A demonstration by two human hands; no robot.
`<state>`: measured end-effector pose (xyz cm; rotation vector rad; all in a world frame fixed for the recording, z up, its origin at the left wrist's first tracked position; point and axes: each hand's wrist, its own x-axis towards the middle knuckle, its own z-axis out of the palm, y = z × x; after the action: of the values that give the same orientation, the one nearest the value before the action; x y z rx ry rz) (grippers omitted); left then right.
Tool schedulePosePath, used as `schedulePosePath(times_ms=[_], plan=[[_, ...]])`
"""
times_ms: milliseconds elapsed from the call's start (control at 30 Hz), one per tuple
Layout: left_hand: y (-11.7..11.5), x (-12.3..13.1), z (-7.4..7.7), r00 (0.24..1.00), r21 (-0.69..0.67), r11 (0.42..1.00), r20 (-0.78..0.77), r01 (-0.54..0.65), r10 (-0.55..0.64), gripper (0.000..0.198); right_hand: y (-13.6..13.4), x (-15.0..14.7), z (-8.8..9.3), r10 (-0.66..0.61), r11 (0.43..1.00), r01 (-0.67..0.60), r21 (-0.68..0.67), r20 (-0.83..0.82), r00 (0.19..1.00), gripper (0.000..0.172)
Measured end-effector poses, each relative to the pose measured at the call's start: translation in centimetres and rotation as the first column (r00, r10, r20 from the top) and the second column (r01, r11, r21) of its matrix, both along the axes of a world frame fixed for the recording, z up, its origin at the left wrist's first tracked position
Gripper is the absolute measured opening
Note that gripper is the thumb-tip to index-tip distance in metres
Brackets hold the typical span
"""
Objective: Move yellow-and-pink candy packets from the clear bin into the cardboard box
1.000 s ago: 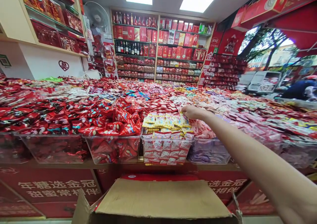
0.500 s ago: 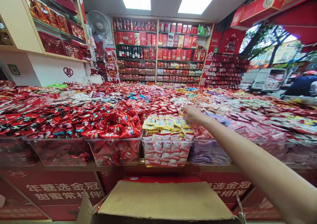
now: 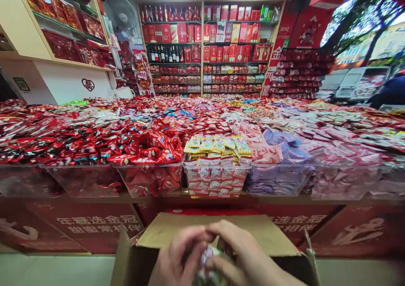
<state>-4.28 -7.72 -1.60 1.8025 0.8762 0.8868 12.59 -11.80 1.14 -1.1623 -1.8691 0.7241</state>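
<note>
Low in view, my left hand [image 3: 182, 258] and my right hand [image 3: 242, 252] meet over the open cardboard box [image 3: 211, 231]. Their fingers curl together around small wrapped packets [image 3: 210, 260], blurred, with white, purple and greenish print; how many there are I cannot tell. Past the box, a clear plastic bin [image 3: 217, 170] holds neat rows of Hello Kitty packets [image 3: 215, 181], with yellow-and-white packets [image 3: 218, 144] stacked on top. To its right lie pink packets [image 3: 261, 142] and purple packets [image 3: 281, 151].
Red wrapped packets [image 3: 155, 144] heap up in the bins to the left, and pale pink ones [image 3: 338, 159] to the right. Behind the wide candy display rise shelves of bottles and red boxes [image 3: 171, 33]. A fan [image 3: 123, 16] stands at the back left.
My right hand has come back from the packets above the Hello Kitty bin down to the box. My left hand has come into view, and the camera has tilted downward.
</note>
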Motion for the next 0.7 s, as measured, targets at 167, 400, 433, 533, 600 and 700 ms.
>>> schedulePosePath(times_ms=[167,400,433,533,600,700], plan=[[1.8,3.8,4.1,0.856,-0.180,0.984,0.511,0.015,0.080,0.037,2.0,0.6,2.4,-0.226,0.971,0.160,-0.175,-0.482,0.847,0.031],[1.8,4.1,3.9,0.953,-0.092,0.991,0.296,0.093,-0.062,0.025,2.3,1.3,1.8,-0.248,0.962,0.271,0.017,-0.348,0.904,0.030],[1.9,3.7,4.1,0.975,0.002,0.996,0.202,0.095,-0.093,0.025,2.2,1.4,1.7,-0.248,0.956,0.278,0.095,-0.250,0.936,0.036],[3.0,2.5,5.3,0.992,0.242,0.962,-0.039,0.129,-0.123,0.033,2.4,2.0,2.5,-0.214,0.939,0.204,0.277,0.006,0.977,0.037],[4.3,2.1,7.2,0.988,0.324,0.936,-0.107,0.140,-0.111,0.033,3.2,2.3,3.8,-0.226,0.925,0.195,0.326,0.060,0.972,0.032],[7.3,2.4,11.3,0.978,0.460,0.877,-0.201,0.136,-0.046,0.022,5.8,3.0,7.0,-0.321,0.866,0.281,0.414,0.029,0.947,0.026]])
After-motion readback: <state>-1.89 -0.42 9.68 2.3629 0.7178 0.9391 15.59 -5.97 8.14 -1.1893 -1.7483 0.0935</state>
